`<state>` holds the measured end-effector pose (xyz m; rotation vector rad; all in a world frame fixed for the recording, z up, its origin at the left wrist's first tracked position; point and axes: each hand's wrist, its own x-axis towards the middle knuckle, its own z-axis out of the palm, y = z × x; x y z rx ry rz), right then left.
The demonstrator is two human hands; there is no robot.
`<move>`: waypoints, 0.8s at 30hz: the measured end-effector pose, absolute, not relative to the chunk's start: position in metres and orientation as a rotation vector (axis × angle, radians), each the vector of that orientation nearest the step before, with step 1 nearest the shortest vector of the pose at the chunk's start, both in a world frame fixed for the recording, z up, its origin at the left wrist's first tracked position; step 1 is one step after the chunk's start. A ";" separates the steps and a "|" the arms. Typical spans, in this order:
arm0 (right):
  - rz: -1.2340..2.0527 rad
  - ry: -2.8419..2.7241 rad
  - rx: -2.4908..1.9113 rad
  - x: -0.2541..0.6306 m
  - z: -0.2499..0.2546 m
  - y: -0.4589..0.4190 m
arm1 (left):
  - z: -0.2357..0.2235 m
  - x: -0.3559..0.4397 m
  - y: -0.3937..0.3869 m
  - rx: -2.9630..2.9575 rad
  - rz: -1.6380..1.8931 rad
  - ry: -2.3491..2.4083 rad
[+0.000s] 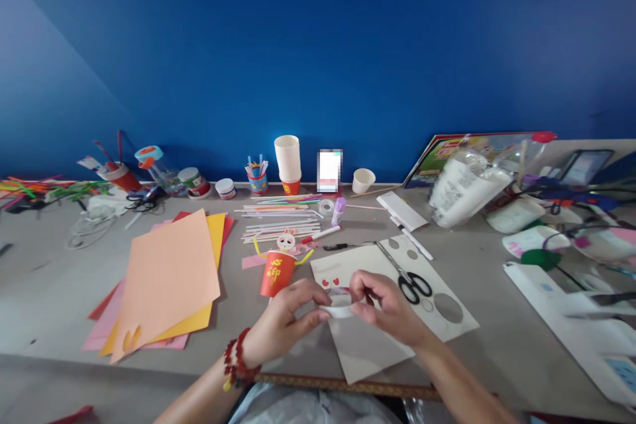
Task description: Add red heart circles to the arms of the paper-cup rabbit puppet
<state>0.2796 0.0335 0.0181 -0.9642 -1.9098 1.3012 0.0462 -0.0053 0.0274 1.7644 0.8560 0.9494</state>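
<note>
Between my two hands is a thin white ring that looks like a roll of tape [342, 312]. My left hand [291, 321] pinches its left side between thumb and fingers, with a red bead bracelet on the wrist. Its right edge is pinched by my right hand [385, 308], whose curled fingers hide part of it. Below lies a white sheet [368, 344] with two small red shapes [330, 282] just beyond the ring. Black-handled scissors [412, 285] rest on the cut white paper to the right. An orange-red paper cup [278, 271] with yellow pipe-cleaner arms and a rabbit face [286, 240] leans left of my hands.
Coloured paper sheets [171, 271] are stacked at left. Straws [278, 212], a glue stick [338, 211], a clear tape roll [326, 207] and pens lie ahead. Stacked paper cups [287, 159] stand by the blue wall. Bagged cups [467, 185] and a white board [561, 331] occupy the right.
</note>
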 end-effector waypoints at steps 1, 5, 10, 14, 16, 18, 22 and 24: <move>1.341 -1.855 -0.947 0.279 0.015 0.033 | 0.025 0.046 -0.007 1.710 0.934 0.861; 1.613 -1.558 -0.757 0.273 0.002 0.026 | 0.020 0.045 -0.010 1.461 0.941 0.754; 1.874 -1.272 -0.570 0.266 -0.011 0.015 | 0.020 0.047 -0.013 1.215 0.934 0.668; 1.663 -1.623 -0.812 0.271 -0.002 0.012 | 0.024 0.046 -0.017 1.291 0.876 0.893; 1.527 -1.750 -0.800 0.272 0.002 0.011 | 0.028 0.047 -0.018 1.317 0.886 0.923; 1.565 -1.661 -0.704 0.268 0.001 0.010 | 0.031 0.048 -0.019 1.299 0.922 0.870; 1.946 -1.079 -0.541 0.252 -0.019 0.003 | 0.031 0.048 -0.020 1.212 0.945 0.702; 2.072 -0.960 -0.478 0.249 -0.025 0.001 | 0.028 0.048 -0.020 1.172 0.939 0.668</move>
